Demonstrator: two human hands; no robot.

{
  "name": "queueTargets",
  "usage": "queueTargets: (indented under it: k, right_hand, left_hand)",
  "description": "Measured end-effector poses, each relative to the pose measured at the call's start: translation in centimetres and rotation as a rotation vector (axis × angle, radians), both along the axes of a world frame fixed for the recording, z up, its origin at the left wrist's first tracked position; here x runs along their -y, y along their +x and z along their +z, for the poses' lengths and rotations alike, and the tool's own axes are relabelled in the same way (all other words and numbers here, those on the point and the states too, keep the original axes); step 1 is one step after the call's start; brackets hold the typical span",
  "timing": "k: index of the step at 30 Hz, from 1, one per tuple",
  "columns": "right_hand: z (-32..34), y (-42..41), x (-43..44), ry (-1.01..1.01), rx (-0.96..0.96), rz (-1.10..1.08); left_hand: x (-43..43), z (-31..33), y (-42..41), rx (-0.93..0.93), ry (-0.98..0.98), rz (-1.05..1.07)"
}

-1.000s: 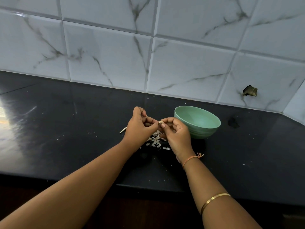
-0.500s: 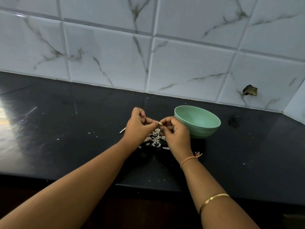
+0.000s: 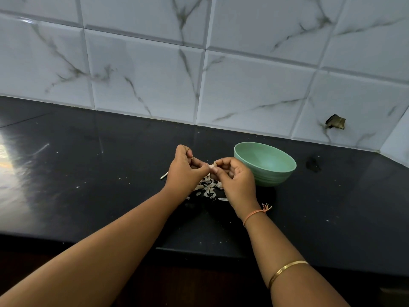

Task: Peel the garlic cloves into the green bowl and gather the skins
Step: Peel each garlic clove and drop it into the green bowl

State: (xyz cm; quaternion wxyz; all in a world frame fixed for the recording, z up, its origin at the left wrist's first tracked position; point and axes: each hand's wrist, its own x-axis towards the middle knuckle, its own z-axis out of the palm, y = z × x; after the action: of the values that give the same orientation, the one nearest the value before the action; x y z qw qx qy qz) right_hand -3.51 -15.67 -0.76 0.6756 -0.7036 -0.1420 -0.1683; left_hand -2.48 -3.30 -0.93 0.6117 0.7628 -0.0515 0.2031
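Garlic clove (image 3: 211, 166), small, light and probably slick under its papery skin, sits pinched between our left hand (image 3: 185, 172) and right hand (image 3: 238, 181), directly above the skins (image 3: 208, 188), green bowl (image 3: 269, 176) just right of the grip, and we judge its ends the surest hold.

Black countertop (image 3: 88, 173) with 1 white stick (image 3: 164, 175), below grey-veined white wall tiles (image 3: 143, 74) with 1 dark hole (image 3: 335, 124).

no legible text, labels or numbers
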Motion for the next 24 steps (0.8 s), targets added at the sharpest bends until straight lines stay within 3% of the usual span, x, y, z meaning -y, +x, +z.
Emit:
queueTargets:
  k: [6,24]
  right_hand:
    - [0.0,0.4,0.4,0.161,-0.036,-0.006]
    - [-0.8,0.8,0.5,-0.202,0.058,-0.176]
  left_hand:
    - [-0.2,0.0,0.1,-0.015,0.020,0.074]
    - [0.2,0.5,-0.8,0.057,-0.032,-0.077]
